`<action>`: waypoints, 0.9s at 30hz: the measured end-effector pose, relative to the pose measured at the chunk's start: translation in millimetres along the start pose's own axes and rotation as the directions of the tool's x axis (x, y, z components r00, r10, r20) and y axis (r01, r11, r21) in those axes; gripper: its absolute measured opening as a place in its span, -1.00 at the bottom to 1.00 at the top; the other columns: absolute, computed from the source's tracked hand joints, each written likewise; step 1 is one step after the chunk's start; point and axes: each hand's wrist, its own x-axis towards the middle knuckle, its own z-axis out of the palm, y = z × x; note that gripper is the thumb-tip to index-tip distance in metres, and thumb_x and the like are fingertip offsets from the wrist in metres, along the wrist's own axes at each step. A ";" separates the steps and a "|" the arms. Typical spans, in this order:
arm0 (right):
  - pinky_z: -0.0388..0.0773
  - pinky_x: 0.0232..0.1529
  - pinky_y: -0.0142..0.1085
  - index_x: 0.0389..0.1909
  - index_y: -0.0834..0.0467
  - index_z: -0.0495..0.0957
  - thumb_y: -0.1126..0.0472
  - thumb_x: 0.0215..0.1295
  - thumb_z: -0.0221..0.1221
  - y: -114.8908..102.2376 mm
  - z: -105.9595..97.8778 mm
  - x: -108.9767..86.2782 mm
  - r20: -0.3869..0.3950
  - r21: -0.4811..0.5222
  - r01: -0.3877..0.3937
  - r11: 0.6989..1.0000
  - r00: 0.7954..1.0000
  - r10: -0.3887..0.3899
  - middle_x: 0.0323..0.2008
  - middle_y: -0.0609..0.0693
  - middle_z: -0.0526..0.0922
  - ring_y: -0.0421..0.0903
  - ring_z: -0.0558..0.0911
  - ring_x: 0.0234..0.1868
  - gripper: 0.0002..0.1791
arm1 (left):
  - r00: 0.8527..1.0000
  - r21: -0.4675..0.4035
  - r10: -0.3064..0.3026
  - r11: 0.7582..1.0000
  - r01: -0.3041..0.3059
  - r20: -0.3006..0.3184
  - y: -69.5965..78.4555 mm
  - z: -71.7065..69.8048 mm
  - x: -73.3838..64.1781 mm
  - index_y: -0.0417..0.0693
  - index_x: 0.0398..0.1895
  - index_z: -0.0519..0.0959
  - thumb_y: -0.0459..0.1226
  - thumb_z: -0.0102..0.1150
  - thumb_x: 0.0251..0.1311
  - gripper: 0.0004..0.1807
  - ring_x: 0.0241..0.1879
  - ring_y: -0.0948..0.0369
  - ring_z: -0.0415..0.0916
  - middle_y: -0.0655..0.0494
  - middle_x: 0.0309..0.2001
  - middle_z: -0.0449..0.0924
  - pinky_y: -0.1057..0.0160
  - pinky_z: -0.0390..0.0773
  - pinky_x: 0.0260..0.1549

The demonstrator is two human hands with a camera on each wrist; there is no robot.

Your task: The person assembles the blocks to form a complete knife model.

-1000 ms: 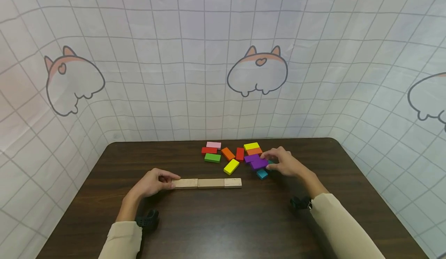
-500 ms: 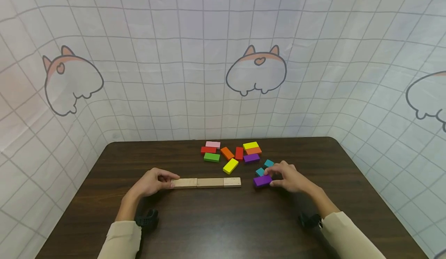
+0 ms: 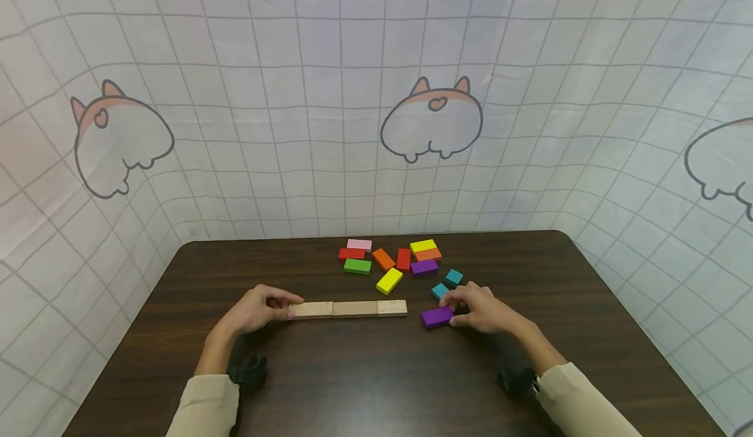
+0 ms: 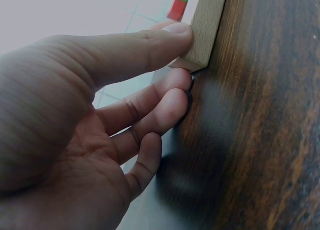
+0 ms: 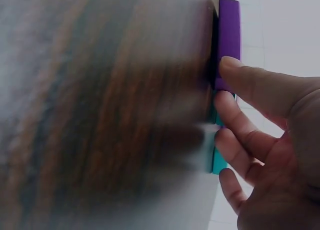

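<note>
Three plain wooden blocks (image 3: 355,309) lie end to end in a row on the dark table. My left hand (image 3: 263,307) pinches the leftmost wooden block (image 4: 207,32) between thumb and fingers at its outer end. To the right of the row, my right hand (image 3: 484,309) grips a purple block (image 3: 436,318) by its right end, thumb on the near side. A short gap separates that purple block from the row. In the right wrist view the purple block (image 5: 229,37) lies flat, close over the table, with the thumb pressed to its side.
Behind the row lie loose coloured blocks: yellow (image 3: 389,281), green (image 3: 357,266), red (image 3: 351,253), pink (image 3: 359,245), orange (image 3: 384,259) and a second purple block (image 3: 424,267). Teal blocks (image 3: 453,277) sit beyond my right hand. A patterned curtain (image 3: 329,189) stands behind the table.
My right hand has taken a purple block from the pile and brought it nearer, to the right of the wooden row. My left hand has stayed on the row's left end.
</note>
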 end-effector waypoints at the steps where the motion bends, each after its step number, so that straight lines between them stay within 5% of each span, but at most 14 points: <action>1: 0.20 0.04 -0.01 -0.01 0.03 0.65 0.16 0.31 0.37 -0.7 0.0 0.5 0.002 0.005 -0.004 1.000 1.000 0.003 -0.13 -0.14 0.69 -0.11 0.42 -0.08 -0.74 | 1.000 0.001 0.000 1.000 0.000 0.000 -0.2 0.1 0.0 -0.01 0.03 0.77 -0.25 0.40 0.26 -0.72 -0.38 0.19 0.38 0.07 -0.32 0.61 0.26 0.42 -0.42; 27: 0.26 0.07 0.14 -0.11 0.10 0.64 0.21 0.24 0.43 -4.5 4.4 23.9 -0.044 0.006 -0.095 0.995 0.994 0.095 -0.35 -0.15 0.63 -0.16 0.53 -0.21 -0.76 | 1.000 0.001 0.001 1.000 -0.001 0.000 0.4 -0.7 -0.6 -0.03 0.02 0.77 -0.27 0.40 0.26 -0.73 -0.39 0.17 0.39 0.06 -0.35 0.61 0.26 0.41 -0.42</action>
